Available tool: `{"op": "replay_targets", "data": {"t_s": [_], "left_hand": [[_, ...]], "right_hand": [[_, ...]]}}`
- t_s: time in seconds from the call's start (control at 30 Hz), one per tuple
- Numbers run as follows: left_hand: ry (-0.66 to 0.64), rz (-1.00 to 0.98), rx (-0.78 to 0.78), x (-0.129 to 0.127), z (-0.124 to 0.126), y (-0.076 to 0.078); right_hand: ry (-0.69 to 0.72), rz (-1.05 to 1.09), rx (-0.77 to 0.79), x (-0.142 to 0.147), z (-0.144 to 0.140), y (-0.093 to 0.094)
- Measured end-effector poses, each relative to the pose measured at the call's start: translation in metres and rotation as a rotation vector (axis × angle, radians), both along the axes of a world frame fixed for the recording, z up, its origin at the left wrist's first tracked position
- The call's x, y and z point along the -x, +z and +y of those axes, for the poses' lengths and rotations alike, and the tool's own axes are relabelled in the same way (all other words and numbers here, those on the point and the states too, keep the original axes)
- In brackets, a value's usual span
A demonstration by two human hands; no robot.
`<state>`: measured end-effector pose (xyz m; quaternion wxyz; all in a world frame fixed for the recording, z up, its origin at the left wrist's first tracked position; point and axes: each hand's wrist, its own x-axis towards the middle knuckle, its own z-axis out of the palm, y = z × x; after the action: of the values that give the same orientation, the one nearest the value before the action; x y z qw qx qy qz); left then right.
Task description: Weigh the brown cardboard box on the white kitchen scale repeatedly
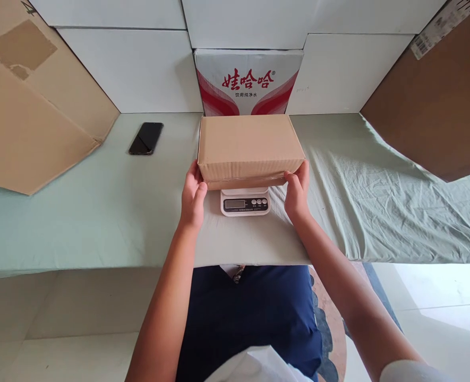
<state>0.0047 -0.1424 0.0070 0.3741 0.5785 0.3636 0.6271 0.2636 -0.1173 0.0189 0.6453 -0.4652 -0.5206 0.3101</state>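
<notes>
On the bench (99, 223), at its middle, a box (250, 146) sits over a white scale (245, 202), whose display shows below the box's near edge. Left hand (193, 196) and right hand (297, 192) each press a near corner of the box, grip closed on it from either side. A phone (146, 138) lies well to the left. Behind the box stands a red-printed carton (248, 82).
</notes>
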Motion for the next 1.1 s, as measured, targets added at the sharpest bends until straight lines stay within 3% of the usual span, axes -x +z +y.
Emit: {"op": "replay_targets", "data": {"t_s": [1.1], "left_hand": [[0.013,0.001,0.044,-0.0039,-0.0048,0.0048]], "right_hand": [[0.011,0.068,0.025,-0.0027,0.0033,-0.0078]]}}
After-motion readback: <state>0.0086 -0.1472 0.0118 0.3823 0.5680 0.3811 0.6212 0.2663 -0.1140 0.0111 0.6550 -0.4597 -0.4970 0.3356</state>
